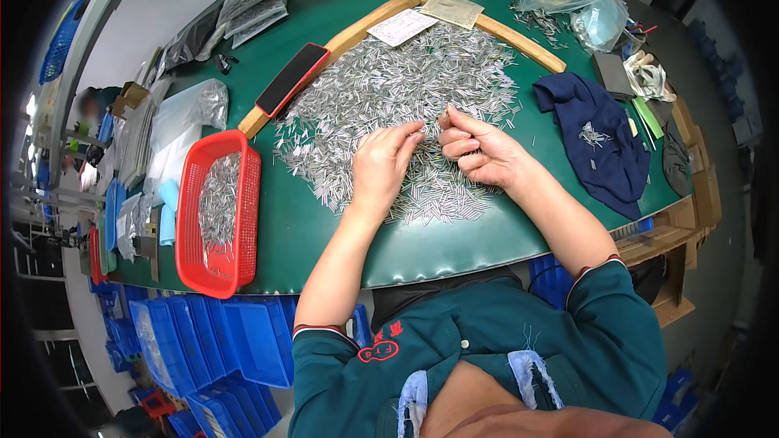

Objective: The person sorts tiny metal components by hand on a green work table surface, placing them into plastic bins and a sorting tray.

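A broad heap of small silvery metal pins (357,89) covers the middle of the green table. Over its near part my left hand (381,164) is closed, thumb and fingertips pinched together; whatever is between them is too small to make out. Close beside it, on the right, my right hand (479,146) is also closed, its thumb pressed to the curled forefinger on something tiny I cannot name. The two hands' fingertips are a short gap apart. At the left, a red plastic basket (188,223) holds more of the pins.
Wooden strips (519,45) border the heap's far side, with a red-edged phone (292,79) and paper slips (402,26) on them. A dark blue cloth (596,162) with some pins lies at the right. Plastic bags (182,126) are at the left; blue bins (256,341) stand below the table.
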Motion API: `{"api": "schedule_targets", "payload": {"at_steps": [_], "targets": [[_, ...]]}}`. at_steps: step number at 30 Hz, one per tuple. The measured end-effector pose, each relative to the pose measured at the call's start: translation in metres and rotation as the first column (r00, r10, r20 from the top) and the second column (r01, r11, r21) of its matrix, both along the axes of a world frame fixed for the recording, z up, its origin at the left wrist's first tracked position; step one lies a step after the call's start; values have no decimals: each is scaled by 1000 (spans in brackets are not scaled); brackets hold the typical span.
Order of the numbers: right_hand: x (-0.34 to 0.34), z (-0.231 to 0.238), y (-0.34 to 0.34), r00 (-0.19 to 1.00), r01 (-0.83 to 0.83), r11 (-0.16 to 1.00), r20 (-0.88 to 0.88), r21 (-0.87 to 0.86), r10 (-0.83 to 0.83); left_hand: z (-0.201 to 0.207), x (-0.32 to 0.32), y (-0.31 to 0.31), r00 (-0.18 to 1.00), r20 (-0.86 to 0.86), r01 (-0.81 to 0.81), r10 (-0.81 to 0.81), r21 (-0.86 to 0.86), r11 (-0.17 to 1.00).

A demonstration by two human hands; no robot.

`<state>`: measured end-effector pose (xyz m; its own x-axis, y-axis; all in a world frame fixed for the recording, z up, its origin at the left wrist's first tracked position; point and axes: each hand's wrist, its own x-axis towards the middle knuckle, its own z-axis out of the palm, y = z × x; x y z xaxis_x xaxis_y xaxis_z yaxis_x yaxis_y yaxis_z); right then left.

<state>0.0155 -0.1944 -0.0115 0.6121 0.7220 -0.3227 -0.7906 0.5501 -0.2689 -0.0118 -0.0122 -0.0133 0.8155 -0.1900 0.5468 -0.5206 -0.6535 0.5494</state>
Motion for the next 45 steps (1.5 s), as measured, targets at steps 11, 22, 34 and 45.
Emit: {"api": "schedule_targets", "payload": {"at_steps": [11,22,34,45], "targets": [[-3,11,-2,995,22,958,91,284,-50,13,0,24,992,-125,52,6,450,891],[-8,14,4,980,102,994,177,-28,-95,-3,7,14,1000,5,-29,29,302,953],[-18,14,17,821,339,715,563,-611,92,6,-2,-2,997,-45,65,-70,-88,994],[-19,12,20,760,407,721,646,-561,73,7,-2,-4,988,137,61,-68,59,996]]}}
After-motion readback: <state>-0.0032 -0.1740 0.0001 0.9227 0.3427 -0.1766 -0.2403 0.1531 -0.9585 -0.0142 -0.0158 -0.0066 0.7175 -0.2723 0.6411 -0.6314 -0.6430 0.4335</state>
